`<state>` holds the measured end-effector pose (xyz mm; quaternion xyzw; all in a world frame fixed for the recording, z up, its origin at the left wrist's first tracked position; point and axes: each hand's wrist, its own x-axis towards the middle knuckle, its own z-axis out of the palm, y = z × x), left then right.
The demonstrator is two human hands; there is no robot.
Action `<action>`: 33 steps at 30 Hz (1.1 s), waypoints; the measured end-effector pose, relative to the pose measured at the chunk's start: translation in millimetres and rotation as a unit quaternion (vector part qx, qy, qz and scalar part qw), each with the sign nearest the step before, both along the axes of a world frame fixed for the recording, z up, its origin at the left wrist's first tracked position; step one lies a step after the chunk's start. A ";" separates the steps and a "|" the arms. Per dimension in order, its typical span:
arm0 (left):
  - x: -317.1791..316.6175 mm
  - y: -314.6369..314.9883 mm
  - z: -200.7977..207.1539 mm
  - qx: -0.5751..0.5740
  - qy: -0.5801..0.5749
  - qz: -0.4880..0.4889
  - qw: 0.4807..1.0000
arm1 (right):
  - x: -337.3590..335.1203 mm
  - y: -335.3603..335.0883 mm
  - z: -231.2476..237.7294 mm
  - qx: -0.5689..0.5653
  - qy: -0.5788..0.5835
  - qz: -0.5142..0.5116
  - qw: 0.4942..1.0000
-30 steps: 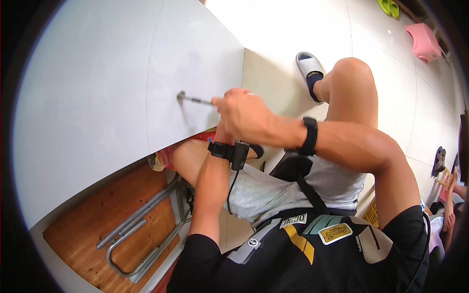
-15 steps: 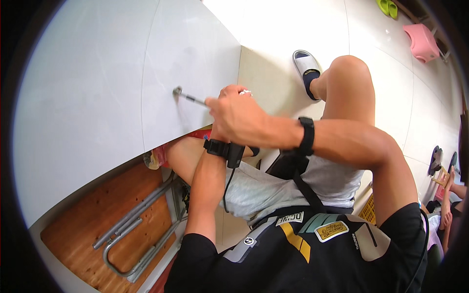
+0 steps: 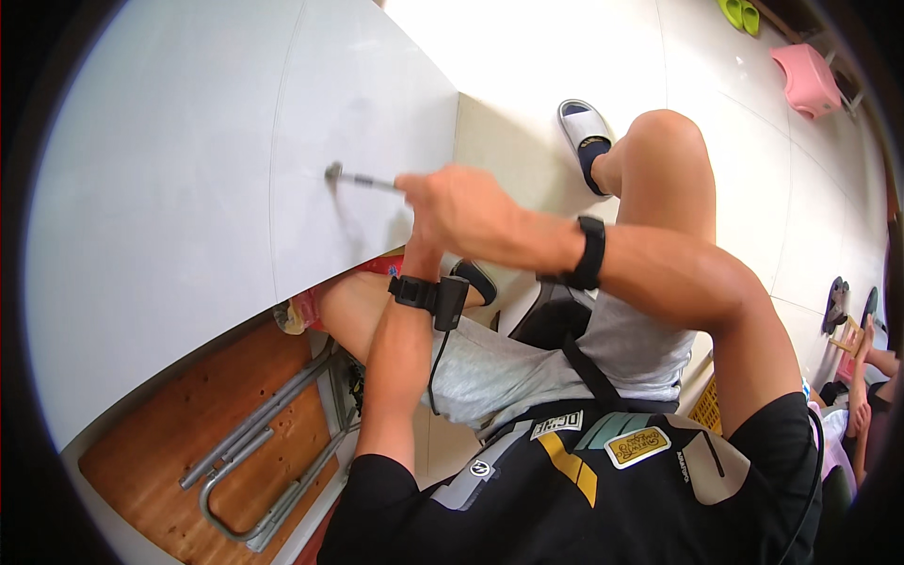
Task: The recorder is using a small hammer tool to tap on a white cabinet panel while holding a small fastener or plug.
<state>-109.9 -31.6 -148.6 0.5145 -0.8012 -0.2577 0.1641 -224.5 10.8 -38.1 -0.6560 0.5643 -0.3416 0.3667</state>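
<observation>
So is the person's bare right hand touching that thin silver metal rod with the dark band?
Touching. The head view shows the near end of the thin silver metal rod running straight into the right hand, with no gap between them.

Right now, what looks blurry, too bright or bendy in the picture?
In the head view, the right hand gripping a thin rod looks smeared, perhaps from moving; in the head view, glare whitens the floor near the top; in the head view, the lower edge of the pale tabletop bows.
</observation>
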 end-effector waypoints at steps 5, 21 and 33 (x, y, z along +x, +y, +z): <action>-10.0 -4.0 -1.6 0.015 -0.011 0.009 1.000 | 5.1 -12.8 -3.2 0.006 -0.007 -0.045 0.999; -11.5 -5.6 -5.0 0.009 -0.001 0.014 1.000 | -6.7 -14.5 7.9 -0.104 0.029 0.016 0.994; -21.9 -6.1 -9.2 0.030 -0.006 -0.002 1.000 | -1.5 -24.9 9.3 -0.160 0.018 -0.018 0.987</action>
